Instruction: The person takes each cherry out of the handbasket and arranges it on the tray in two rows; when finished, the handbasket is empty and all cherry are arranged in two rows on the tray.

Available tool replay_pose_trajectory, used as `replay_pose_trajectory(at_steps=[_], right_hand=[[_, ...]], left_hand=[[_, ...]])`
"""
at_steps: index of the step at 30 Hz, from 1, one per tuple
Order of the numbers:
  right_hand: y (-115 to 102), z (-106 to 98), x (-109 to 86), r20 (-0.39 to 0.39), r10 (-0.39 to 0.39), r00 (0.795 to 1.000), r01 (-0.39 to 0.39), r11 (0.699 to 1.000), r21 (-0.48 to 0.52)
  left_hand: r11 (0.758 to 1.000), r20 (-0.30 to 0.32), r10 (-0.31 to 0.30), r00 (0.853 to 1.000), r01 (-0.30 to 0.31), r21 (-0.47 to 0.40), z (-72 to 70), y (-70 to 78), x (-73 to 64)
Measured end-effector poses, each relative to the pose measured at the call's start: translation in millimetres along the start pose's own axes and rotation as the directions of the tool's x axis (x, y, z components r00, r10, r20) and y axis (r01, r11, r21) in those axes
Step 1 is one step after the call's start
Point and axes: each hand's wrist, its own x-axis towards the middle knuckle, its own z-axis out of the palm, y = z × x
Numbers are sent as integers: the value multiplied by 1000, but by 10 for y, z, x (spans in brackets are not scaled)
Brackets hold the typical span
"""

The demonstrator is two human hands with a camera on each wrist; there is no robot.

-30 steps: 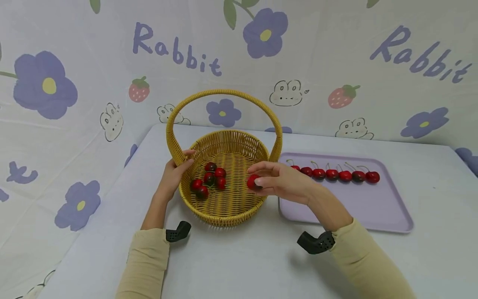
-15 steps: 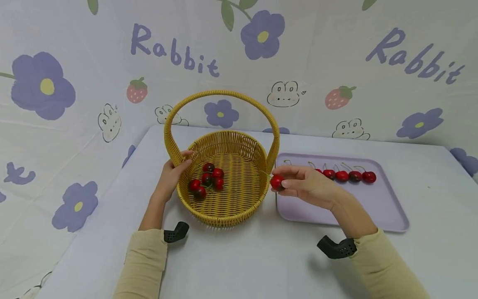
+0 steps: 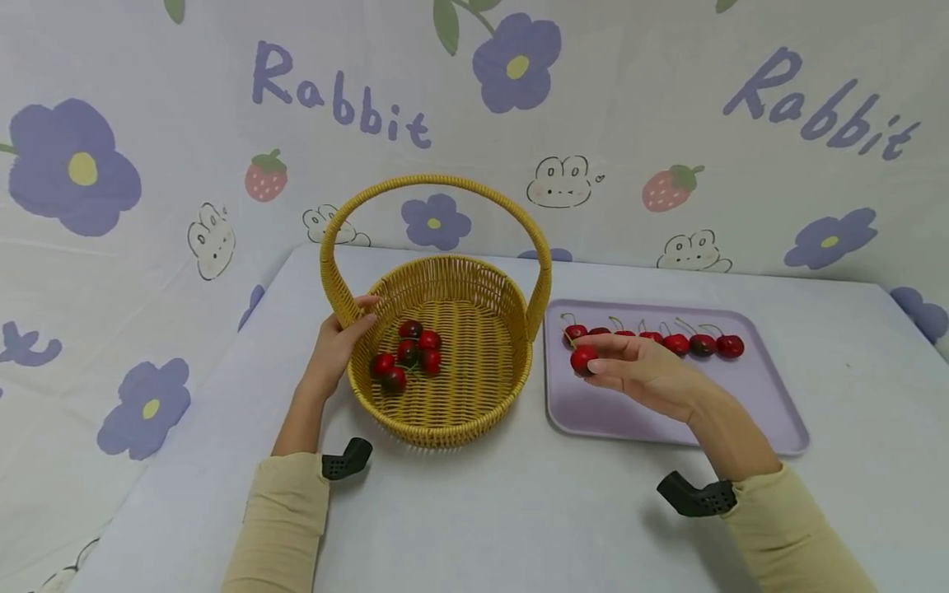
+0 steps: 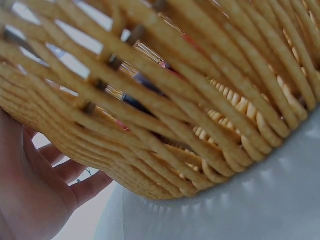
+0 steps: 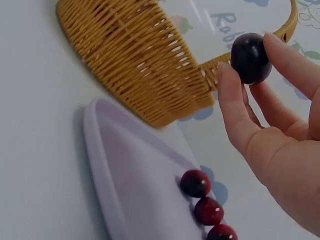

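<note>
The right hand (image 3: 645, 375) pinches one cherry (image 3: 583, 361) between thumb and fingertips, and in the head view this cherry appears over the left part of the purple tray (image 3: 667, 412), near its left edge. The cherry is almost round, so I cannot tell a clear long axis; its thin stem points up, toward the back left corner of the tray. Along the back edge lies a row of cherries (image 3: 702, 345), their stems going backward. The left hand (image 3: 334, 350) grips the left rim of the basket (image 3: 474, 354), its thumb at the rim. Inside, near the left wall, lie more cherries (image 3: 408, 352). The cloth (image 3: 630, 66) behind carries the word "Rabbit" twice, in purple letters.
</note>
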Motion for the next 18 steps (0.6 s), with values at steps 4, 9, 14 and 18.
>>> replay_pose_trajectory(at_steps=[4,9,14,18], right_hand=[[89,-46,22,-10,28,1000,-28,999,-20],[197,-75,84,-71,88,994,-94,991,-90],[258,-47,137,-188,138,972,-181,955,-235],[287,-12,178,-287,123,950,-226,905,-359]], left_hand=[[1000,1,-9,1000,9,-5,3,10,-5],[1000,5,-20,1000,20,-9,3,26,-21],[1000,8,-22,1000,22,-19,6,33,-26],[1000,8,-23,1000,23,-18,9,41,-22]])
